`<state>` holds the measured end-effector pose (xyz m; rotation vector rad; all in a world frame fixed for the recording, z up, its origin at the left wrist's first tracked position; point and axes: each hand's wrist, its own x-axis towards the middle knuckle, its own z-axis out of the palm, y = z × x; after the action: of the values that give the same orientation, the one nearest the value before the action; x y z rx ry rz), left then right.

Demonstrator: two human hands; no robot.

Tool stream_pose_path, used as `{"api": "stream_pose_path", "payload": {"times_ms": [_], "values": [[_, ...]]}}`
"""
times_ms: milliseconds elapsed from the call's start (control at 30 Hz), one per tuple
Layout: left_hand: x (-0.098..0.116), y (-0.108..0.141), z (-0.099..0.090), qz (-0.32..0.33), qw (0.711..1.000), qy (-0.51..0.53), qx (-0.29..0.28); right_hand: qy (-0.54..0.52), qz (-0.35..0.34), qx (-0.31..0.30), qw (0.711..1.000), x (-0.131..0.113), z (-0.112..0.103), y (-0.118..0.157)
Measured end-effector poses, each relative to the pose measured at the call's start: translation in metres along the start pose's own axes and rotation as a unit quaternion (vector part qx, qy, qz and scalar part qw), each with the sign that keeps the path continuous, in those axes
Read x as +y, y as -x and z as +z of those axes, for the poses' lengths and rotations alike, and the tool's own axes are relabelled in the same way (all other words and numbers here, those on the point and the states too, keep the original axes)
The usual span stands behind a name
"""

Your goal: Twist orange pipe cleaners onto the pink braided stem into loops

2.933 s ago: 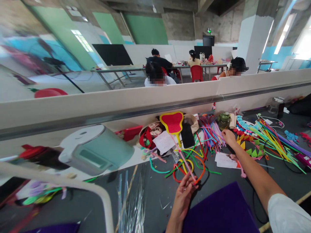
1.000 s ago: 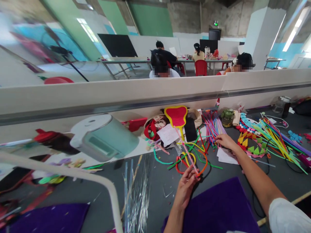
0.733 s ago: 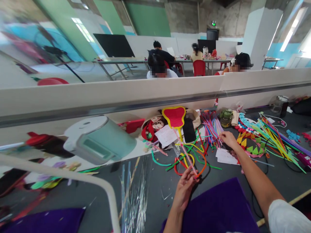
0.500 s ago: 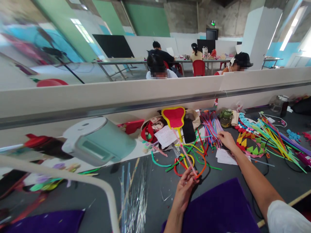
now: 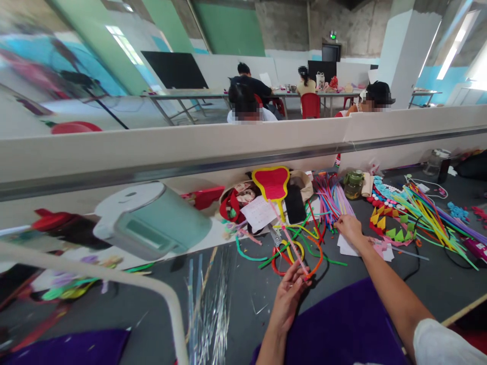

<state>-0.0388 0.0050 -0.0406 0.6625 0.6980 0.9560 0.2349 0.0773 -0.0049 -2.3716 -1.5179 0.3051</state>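
Note:
My left hand (image 5: 286, 301) pinches the lower end of a pink pipe cleaner (image 5: 293, 247), where an orange pipe cleaner (image 5: 320, 256) curves away from it. The pink stem slants up toward the yellow-edged red fan-shaped piece (image 5: 274, 185). At the near end of a bundle of purple, pink and blue pipe cleaners (image 5: 330, 195), my right hand (image 5: 350, 231) has its fingers closed together. What sits between those fingertips, if anything, is too small to make out. White paper slips (image 5: 344, 247) lie under the right wrist.
Loose green pipe cleaners (image 5: 335, 262) and silvery strands (image 5: 215, 309) lie on the grey table. A pale green bin (image 5: 182, 223) stands left, near a white curved bar (image 5: 152, 284). Purple cloth (image 5: 342, 324) lies in front. Beyond the low partition (image 5: 190, 152) several people sit.
My right hand has drawn back slightly toward me and to the left, lower along the pipe cleaner bundle. My left hand keeps its pinch in nearly the same place.

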Motion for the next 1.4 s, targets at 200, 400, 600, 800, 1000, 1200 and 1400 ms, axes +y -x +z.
{"api": "stream_pose_path", "payload": {"times_ms": [200, 400, 600, 800, 1000, 1200, 1400], "values": [[-0.004, -0.003, -0.006, 0.005, 1.0, 0.005, -0.01, 0.026, 0.0, 0.016, 1.0, -0.009, 0.015, -0.003], [-0.004, -0.003, -0.005, 0.002, 1.0, -0.002, -0.011, 0.016, -0.052, 0.062, 0.997, -0.016, 0.012, 0.002], [0.0, 0.0, 0.0, 0.003, 1.0, -0.008, -0.004, 0.003, -0.105, 0.091, 0.99, -0.025, 0.008, 0.011], [-0.001, -0.001, -0.003, 0.005, 1.0, -0.004, -0.007, -0.005, -0.089, 0.146, 0.985, -0.026, -0.009, 0.033], [-0.006, -0.004, -0.006, 0.009, 1.0, 0.012, -0.024, -0.029, -0.063, 0.199, 0.977, -0.006, -0.038, 0.062], [-0.005, -0.001, -0.004, 0.012, 0.999, 0.018, -0.035, -0.291, -0.065, 0.3, 0.906, 0.003, -0.064, 0.085], [-0.005, -0.002, -0.003, 0.019, 0.999, 0.02, -0.034, -0.536, -0.062, 0.379, 0.752, -0.004, -0.106, 0.102]]}}
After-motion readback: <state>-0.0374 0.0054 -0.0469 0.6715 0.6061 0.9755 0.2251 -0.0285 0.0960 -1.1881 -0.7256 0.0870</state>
